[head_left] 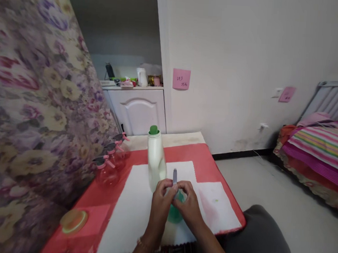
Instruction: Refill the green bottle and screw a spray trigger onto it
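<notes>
My left hand [164,192] and my right hand [186,198] meet over the table, fingers pinched together around a small grey-tipped piece [175,175] that points upward. Which fingers bear it is hard to tell. Beneath my hands is a green rounded object [175,214], partly hidden by them. Just behind my left hand a pale green bottle [156,160] stands upright, with a green piece [154,130] in its neck. White cloth or paper [130,200] lies under the bottle and my hands.
Several clear bottles with pink spray parts [107,172] line the left side of the red table [179,153]. A round lid [74,220] lies at the front left. A stained white sheet [218,206] is on the right. Floral curtain [43,115] hangs at the left.
</notes>
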Action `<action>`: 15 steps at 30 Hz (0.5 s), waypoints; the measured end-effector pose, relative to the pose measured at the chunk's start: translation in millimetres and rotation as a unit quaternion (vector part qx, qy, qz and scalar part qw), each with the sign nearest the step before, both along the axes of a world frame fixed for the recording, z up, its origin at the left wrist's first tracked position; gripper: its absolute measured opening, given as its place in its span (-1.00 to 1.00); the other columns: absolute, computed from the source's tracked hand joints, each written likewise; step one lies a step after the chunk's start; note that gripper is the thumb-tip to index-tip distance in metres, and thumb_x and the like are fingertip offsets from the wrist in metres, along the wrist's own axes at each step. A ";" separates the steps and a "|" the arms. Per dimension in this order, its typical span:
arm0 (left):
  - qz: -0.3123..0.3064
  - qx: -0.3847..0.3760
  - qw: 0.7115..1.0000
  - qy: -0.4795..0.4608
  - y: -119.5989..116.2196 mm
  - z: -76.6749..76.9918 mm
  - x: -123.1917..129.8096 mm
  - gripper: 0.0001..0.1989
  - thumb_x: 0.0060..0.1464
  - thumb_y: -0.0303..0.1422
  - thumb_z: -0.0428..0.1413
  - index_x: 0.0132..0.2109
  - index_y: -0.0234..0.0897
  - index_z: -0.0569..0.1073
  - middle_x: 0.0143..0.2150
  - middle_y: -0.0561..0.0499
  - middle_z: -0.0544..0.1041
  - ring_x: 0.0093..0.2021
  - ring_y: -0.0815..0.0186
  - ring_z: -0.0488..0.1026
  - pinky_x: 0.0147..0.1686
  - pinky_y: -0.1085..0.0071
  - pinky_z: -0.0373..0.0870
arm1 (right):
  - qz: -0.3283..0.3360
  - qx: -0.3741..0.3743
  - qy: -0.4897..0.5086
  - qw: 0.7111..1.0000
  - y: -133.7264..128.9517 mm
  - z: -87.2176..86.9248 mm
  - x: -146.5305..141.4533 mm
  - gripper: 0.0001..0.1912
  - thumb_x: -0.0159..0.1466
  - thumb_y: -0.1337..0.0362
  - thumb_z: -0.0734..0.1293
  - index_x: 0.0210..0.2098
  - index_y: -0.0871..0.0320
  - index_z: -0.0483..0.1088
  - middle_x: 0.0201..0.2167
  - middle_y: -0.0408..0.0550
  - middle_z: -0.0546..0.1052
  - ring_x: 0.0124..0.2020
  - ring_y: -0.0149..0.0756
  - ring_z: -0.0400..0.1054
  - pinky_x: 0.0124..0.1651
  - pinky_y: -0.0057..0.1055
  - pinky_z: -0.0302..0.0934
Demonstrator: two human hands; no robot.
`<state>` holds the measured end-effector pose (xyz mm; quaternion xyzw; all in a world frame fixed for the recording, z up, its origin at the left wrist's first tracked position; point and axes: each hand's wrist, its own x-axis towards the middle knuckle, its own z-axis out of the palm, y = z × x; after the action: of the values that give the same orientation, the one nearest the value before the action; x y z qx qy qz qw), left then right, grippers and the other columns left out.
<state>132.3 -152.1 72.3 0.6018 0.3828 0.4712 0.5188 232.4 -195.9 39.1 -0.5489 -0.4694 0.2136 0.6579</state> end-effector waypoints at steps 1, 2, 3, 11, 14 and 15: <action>-0.001 -0.003 1.000 0.002 1.2 -0.6 -0.6 -0.70 -0.05 -0.12 0.21 -0.28 -0.25 0.46 -0.26 -0.05 0.51 -0.19 0.15 0.45 -0.18 0.28 0.37 | 0.019 0.005 -0.004 1.000 0.3 0.1 -0.4 -0.75 0.07 0.31 0.41 -0.22 0.06 0.41 -0.21 -0.09 0.47 -0.13 -0.18 0.38 -0.04 -0.26 0.28; 0.001 -0.005 1.000 0.003 2.7 -1.5 -1.1 -0.69 -0.06 -0.11 0.22 -0.28 -0.25 0.46 -0.25 -0.05 0.51 -0.18 0.14 0.45 -0.19 0.28 0.37 | 0.041 0.016 -0.008 0.999 0.8 0.2 -1.0 -0.74 0.11 0.29 0.39 -0.17 0.05 0.41 -0.18 -0.07 0.48 -0.09 -0.16 0.38 -0.01 -0.25 0.27; 0.005 -0.006 1.000 0.004 4.6 -2.7 -1.5 -0.67 -0.08 -0.09 0.22 -0.28 -0.25 0.47 -0.25 -0.06 0.51 -0.17 0.13 0.45 -0.19 0.27 0.38 | 0.059 0.030 -0.009 0.998 1.6 0.1 -1.6 -0.76 0.16 0.26 0.36 -0.15 0.05 0.41 -0.16 -0.05 0.49 -0.07 -0.15 0.38 0.01 -0.23 0.27; 0.008 -0.021 1.000 -0.004 12.7 -2.7 -0.8 -0.58 -0.20 -0.01 0.27 -0.32 -0.27 0.50 -0.20 -0.09 0.52 -0.12 0.06 0.47 -0.11 0.23 0.39 | -0.011 0.034 0.014 0.999 10.2 -0.1 -5.5 -0.74 0.02 0.38 0.42 -0.28 0.05 0.40 -0.26 -0.11 0.47 -0.17 -0.14 0.41 -0.07 -0.24 0.31; -0.006 -0.025 1.000 0.008 9.5 0.9 -0.8 -0.63 -0.12 -0.06 0.25 -0.28 -0.26 0.49 -0.15 -0.09 0.52 -0.10 0.09 0.46 -0.09 0.25 0.38 | 0.051 0.055 0.000 0.997 7.7 1.6 -3.1 -0.73 0.14 0.32 0.36 -0.14 0.01 0.42 -0.16 -0.07 0.49 -0.08 -0.14 0.40 0.01 -0.23 0.29; -0.006 -0.024 1.000 0.007 8.6 1.4 -0.6 -0.63 -0.10 -0.06 0.24 -0.28 -0.26 0.49 -0.17 -0.08 0.52 -0.11 0.09 0.46 -0.10 0.25 0.38 | 0.060 0.059 0.000 0.996 7.0 1.9 -2.5 -0.77 0.17 0.30 0.33 -0.15 0.02 0.43 -0.18 -0.07 0.49 -0.08 -0.15 0.40 0.00 -0.23 0.29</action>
<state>131.7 -143.5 73.8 0.5949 0.3938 0.4547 0.5331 230.0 -189.0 41.1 -0.4798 -0.5134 0.2241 0.6753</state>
